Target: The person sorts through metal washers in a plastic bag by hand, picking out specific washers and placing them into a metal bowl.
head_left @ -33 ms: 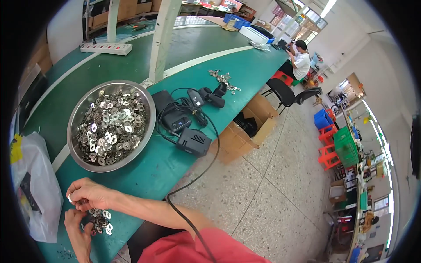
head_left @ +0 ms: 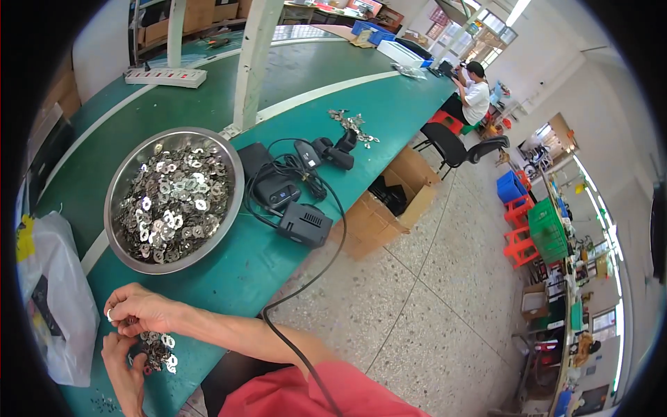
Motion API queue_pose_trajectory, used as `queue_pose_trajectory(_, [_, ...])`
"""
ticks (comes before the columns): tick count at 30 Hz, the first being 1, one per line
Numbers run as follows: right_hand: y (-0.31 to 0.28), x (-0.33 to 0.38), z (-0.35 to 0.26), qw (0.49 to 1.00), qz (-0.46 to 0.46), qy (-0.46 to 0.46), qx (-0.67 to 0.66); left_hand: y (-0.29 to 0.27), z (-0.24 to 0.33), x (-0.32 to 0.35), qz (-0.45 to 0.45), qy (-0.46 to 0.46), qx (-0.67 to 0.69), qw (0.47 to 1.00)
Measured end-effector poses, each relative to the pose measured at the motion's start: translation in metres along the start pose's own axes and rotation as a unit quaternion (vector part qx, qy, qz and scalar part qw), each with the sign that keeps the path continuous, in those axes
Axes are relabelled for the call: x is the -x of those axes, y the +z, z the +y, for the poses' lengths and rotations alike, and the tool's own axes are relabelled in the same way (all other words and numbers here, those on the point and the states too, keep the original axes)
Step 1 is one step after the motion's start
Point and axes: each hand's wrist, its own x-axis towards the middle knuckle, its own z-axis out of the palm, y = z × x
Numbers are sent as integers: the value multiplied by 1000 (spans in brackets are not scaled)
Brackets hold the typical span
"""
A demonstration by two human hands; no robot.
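Note:
My right hand (head_left: 142, 309) is pinched, and a small shiny metal piece (head_left: 109, 315) shows at its fingertips. Just below it, my left hand (head_left: 122, 370) is closed with bent fingers and thumb beside a small pile of flat metal pieces (head_left: 167, 353). What lies between the left fingers is too dark to make out. Beyond my hands stands a wide steel bowl (head_left: 113, 240), heaped with many similar ring-shaped metal pieces (head_left: 177, 191). Both hands are apart from the bowl.
A white plastic bag (head_left: 66, 292) stands left of my hands. Black devices (head_left: 304, 224) and a looped cable lie right of the bowl; the cable crosses over my right arm. More metal pieces (head_left: 354, 126) lie farther along the green table. A cardboard box (head_left: 372, 226) is beside the table.

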Motion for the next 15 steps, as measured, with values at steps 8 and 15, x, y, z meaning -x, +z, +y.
queue_pose_trajectory(8, [1, -14, 6, 1000, 2, -14, -19, -5, -14, 0, 4, -25, 35, 999])
queue_pose_trajectory(15, [-2, -11, 4, 1000, 6, -3, -8, -10, -24, -3, 81, -41, 118, 989])
